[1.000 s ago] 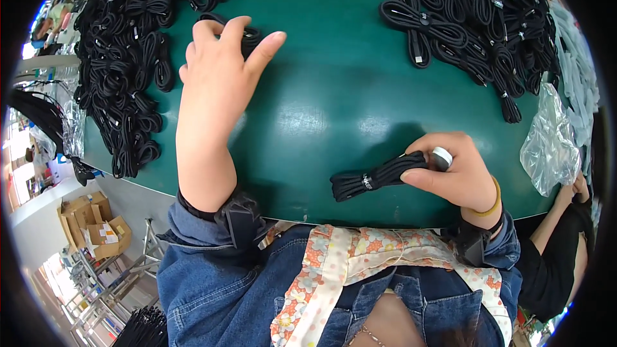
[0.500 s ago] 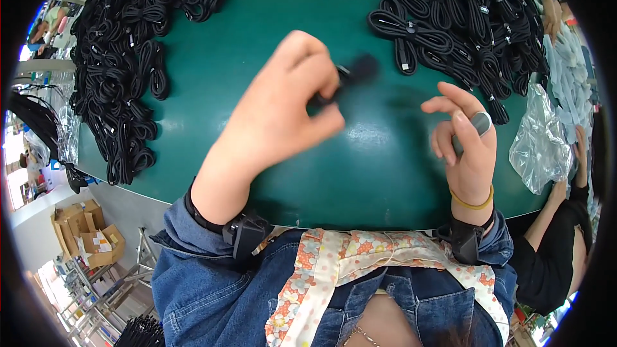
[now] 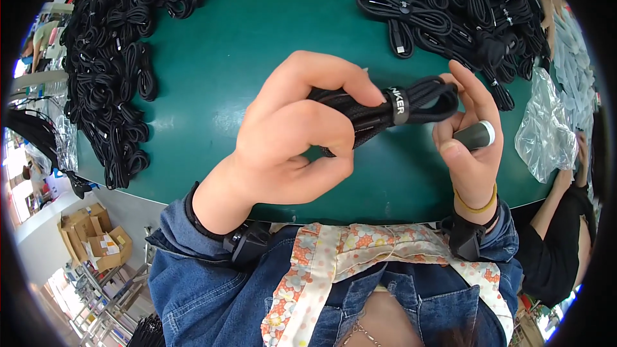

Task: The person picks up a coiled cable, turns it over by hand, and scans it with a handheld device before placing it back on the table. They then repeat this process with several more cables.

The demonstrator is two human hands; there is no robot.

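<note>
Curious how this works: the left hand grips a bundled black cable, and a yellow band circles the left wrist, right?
Not quite: the head view shows the yellow band on the right wrist. The left hand does grip the black cable.

The left hand [image 3: 276, 135] hides the left end of the bundled black braided cable [image 3: 424, 106] it grips. Right of the grip, it is unclear whether the right hand [image 3: 474, 170] touches the bundle's loop. Beyond the grip, the top edge cuts off the left heap of black coiled cables [image 3: 106, 77] and the right heap of black coiled cables [image 3: 498, 22].
</note>
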